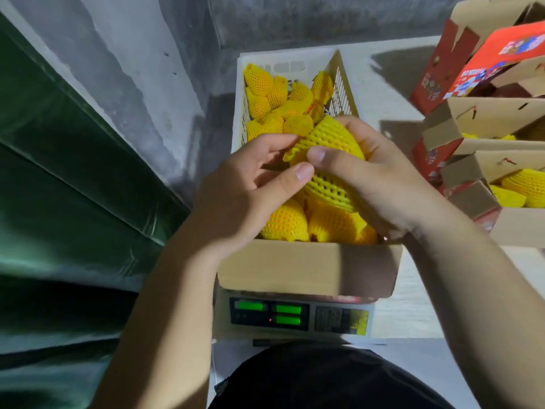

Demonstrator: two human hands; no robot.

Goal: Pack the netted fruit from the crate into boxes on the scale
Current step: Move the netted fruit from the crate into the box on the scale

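From the head view I see both hands meeting at the centre of the frame over one netted fruit, a piece wrapped in yellow foam mesh. My right hand has its grip wrapped around the fruit from the 3 o'clock side, thumb laid across the mesh. My left hand comes in from 9 o'clock, thumb and fingertips pinching the loose frilled end of the net.

The fruit is held above an open cardboard box that sits on the scale at 6 o'clock. More netted pieces already lie inside this box; orange skin shows through one net. The scale has three lit green displays, but the digits are too blurred to read, and a yellow-edged label at its right is also unreadable.

At 12 o'clock, just beyond the box, stands a pale slotted plastic crate holding a pile of netted fruit.

At 2 to 3 o'clock, open red-and-brown cartons are stacked on the white surface; their printed graphics and lettering are too blurred to make out. Yellow nets show inside the lower ones. A green cloth fills 9 o'clock.
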